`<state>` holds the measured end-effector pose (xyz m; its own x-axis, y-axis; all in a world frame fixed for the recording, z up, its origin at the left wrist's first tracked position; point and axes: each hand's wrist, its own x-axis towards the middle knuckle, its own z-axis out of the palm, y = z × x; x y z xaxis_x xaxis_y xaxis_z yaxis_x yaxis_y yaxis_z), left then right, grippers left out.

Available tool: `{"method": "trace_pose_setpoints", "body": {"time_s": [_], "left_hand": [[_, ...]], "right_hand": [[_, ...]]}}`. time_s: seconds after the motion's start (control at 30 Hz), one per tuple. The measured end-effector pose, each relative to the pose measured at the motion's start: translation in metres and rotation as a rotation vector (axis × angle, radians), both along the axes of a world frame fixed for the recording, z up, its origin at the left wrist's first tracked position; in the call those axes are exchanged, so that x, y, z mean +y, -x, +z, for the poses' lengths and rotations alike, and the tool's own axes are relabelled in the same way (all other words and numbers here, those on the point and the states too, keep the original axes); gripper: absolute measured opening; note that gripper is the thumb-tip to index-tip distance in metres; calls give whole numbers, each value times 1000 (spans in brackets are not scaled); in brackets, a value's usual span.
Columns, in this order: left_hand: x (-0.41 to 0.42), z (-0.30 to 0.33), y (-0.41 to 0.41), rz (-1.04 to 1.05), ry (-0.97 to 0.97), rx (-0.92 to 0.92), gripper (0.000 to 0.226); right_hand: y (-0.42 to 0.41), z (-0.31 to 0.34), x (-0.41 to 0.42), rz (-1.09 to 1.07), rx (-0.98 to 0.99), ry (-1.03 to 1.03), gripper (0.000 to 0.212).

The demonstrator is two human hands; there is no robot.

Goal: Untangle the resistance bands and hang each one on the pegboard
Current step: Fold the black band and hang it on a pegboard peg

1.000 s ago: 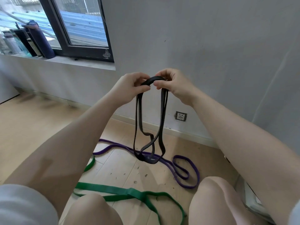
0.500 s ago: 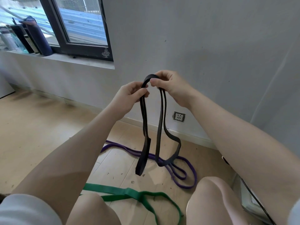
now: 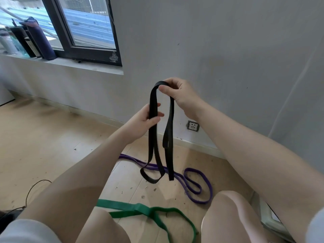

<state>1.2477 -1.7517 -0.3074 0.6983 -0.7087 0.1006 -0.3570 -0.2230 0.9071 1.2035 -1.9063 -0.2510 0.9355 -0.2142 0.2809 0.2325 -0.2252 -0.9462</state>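
Observation:
A black resistance band (image 3: 152,137) hangs in front of me in doubled loops, its lower ends dangling just above the floor. My right hand (image 3: 180,95) pinches the band's top bend. Lower down, my left hand (image 3: 143,122) grips one of its strands. A purple band (image 3: 198,188) lies coiled on the wooden floor behind the black one. In front of my knees a green band (image 3: 140,208) lies twisted on the floor. No pegboard is in view.
A grey wall with a socket (image 3: 193,126) stands straight ahead. At the upper left is a window sill (image 3: 70,63) with a dark bottle (image 3: 41,39) on it. A thin cable (image 3: 33,189) curls on the floor at the left. My bare knees fill the bottom.
My left hand has slid down the black band from the top bend to a strand lower down. The hanging loops have swung and shifted shape. My right hand still holds the top.

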Motion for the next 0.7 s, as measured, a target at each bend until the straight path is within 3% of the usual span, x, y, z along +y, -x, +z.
{"method": "trace_pose_setpoints", "body": {"time_s": [0.1, 0.23, 0.3, 0.47, 0.6, 0.7], "left_hand": [[-1, -10, 5, 29, -76, -31, 35], [-6, -15, 8, 69, -172, -173, 38], [-3, -20, 6, 100, -165, -199, 37], [-6, -26, 11, 175, 78, -34, 37], [-23, -29, 17, 136, 162, 111, 32], [-29, -31, 15, 150, 201, 153, 36]], "right_hand": [[-1, 3, 0, -28, -29, 43, 6], [-2, 1, -5, -129, -40, 365, 7], [-1, -1, -9, -148, -31, 393, 4], [-1, -11, -5, -89, -7, -29, 7], [-5, -15, 8, -50, 30, -357, 11], [-4, -16, 10, 3, 53, -487, 12]]}}
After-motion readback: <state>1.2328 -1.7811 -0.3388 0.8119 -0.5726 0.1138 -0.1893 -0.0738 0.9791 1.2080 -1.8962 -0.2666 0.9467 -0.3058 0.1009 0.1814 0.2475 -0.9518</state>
